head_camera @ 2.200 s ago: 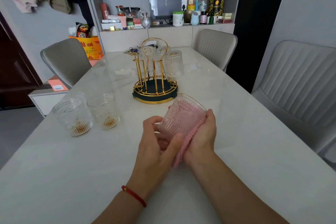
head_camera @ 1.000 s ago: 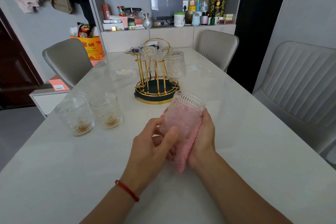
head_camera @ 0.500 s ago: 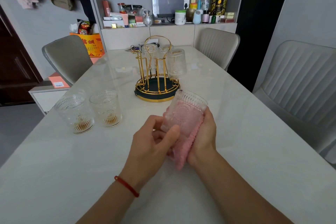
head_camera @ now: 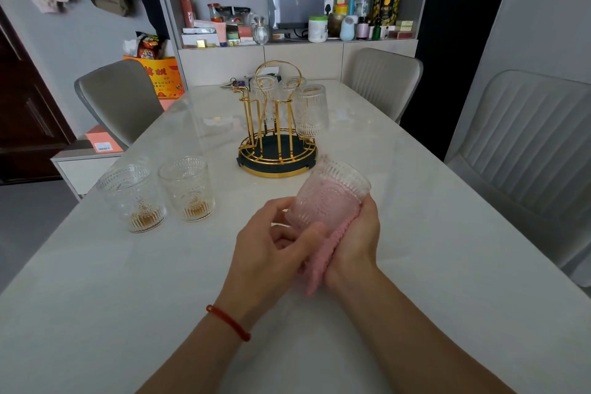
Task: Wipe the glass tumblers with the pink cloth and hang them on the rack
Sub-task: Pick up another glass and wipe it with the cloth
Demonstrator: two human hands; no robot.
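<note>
A ribbed glass tumbler (head_camera: 329, 198) is tilted between my hands above the table, its mouth pointing up and away. My left hand (head_camera: 271, 253) grips its base with curled fingers and thumb. The pink cloth (head_camera: 319, 265) lies between the glass and my right hand (head_camera: 358, 240), which wraps round the tumbler's right side; the cloth shows pink through the glass. Two more tumblers (head_camera: 132, 198) (head_camera: 188, 189) stand upright at the left with brownish residue at the bottom. The gold rack (head_camera: 278, 141) on its dark round base holds three tumblers upside down.
The pale marble table (head_camera: 447, 265) runs from me to the far wall. Grey chairs stand at the left (head_camera: 118, 99), at the far end (head_camera: 380, 80) and at the right (head_camera: 527, 144). Keys (head_camera: 233, 85) lie behind the rack. A cluttered shelf (head_camera: 297, 32) is at the back.
The tumbler has turned a little in my hands, its mouth rising and tipping more upright against the cloth. Both hands stay in the same place over the table.
</note>
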